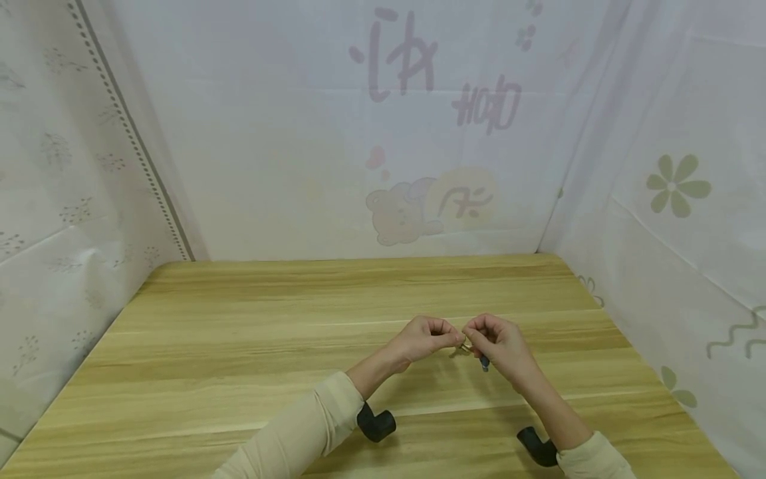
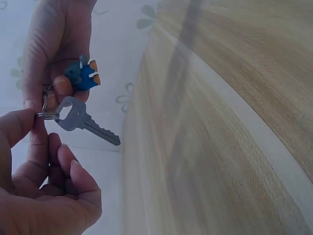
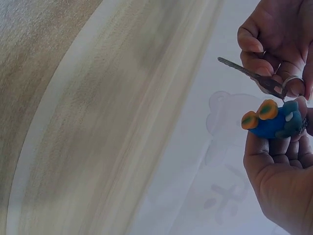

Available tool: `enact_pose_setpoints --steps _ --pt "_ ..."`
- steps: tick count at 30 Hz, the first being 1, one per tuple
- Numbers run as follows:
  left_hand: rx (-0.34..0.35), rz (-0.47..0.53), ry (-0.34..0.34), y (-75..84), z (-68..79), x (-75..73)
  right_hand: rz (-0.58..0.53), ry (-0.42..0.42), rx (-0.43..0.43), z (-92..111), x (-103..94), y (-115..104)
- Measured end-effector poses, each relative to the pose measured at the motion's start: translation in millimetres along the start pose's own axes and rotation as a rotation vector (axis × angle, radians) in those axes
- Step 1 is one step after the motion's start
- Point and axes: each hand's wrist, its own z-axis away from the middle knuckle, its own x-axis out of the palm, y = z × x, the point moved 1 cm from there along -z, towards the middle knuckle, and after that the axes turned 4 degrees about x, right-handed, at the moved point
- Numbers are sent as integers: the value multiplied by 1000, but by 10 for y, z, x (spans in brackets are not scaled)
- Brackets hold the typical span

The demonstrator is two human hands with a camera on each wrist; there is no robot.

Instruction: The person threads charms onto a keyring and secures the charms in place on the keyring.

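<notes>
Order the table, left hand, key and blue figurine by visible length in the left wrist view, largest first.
1. Table
2. Left hand
3. Key
4. Blue figurine

The person is wearing a pale beige left sleeve [image 1: 287,436] with a wide cuff [image 1: 340,404] at lower centre; a similar right sleeve [image 1: 595,459] is showing at lower right. A black elbow-shaped left fitting [image 1: 377,426] and right fitting [image 1: 538,450] are jutting out alongside.
</notes>
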Motion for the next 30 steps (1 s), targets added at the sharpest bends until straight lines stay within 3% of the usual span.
enact_pose_setpoints --steps 8,21,30 --pt "18 -26 28 17 28 -2 18 -14 19 -8 6 28" --pt "67 -67 20 12 54 -30 40 -3 38 -10 35 37" --pt "75 -79 24 16 51 -9 119 45 -31 14 59 -2"
